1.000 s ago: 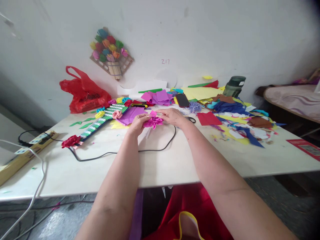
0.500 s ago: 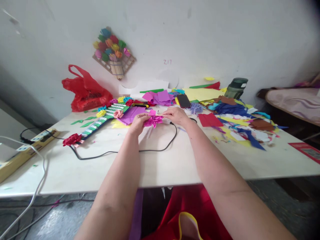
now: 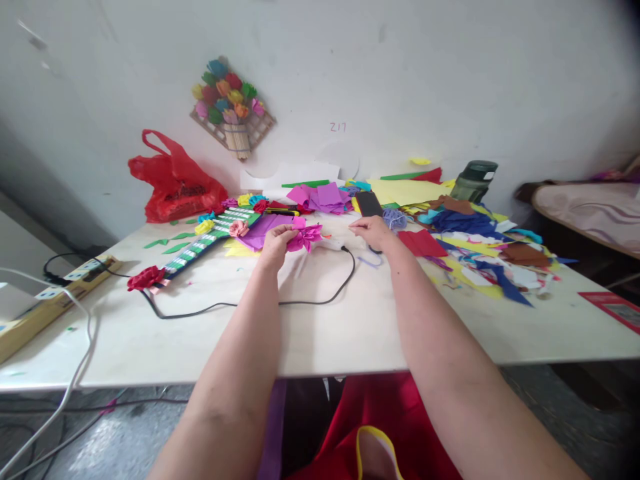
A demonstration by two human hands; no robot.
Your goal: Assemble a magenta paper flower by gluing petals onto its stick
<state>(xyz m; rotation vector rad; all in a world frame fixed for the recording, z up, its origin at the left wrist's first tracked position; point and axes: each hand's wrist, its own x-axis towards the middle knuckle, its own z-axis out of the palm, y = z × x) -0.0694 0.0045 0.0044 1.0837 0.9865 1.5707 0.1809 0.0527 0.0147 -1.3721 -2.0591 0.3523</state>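
My left hand (image 3: 279,245) is closed on a magenta crepe-paper flower (image 3: 307,237), whose ruffled petals point right. My right hand (image 3: 371,231) hovers apart from it, thumb and fingertips pinched; whatever lies between them, if anything, is too small to make out. Between the hands, partly hidden by the flower, a whitish tool (image 3: 331,245) with a black cord (image 3: 320,302) rests on the table. Beyond my right hand is a dark phone (image 3: 369,204). Left of the flower lie purple paper (image 3: 257,231) and a green-and-white striped panel (image 3: 200,248) edged with paper roses.
A red plastic bag (image 3: 180,183) stands at the back left, and a power strip (image 3: 60,300) at the left edge. Coloured paper scraps (image 3: 465,220) cover the right side, with a dark green bottle (image 3: 474,181) behind. A paper-flower decoration (image 3: 233,110) hangs on the wall.
My right hand has drawn away from the flower to the right, opening a gap between the hands. The left hand still holds the flower, now turned slightly.
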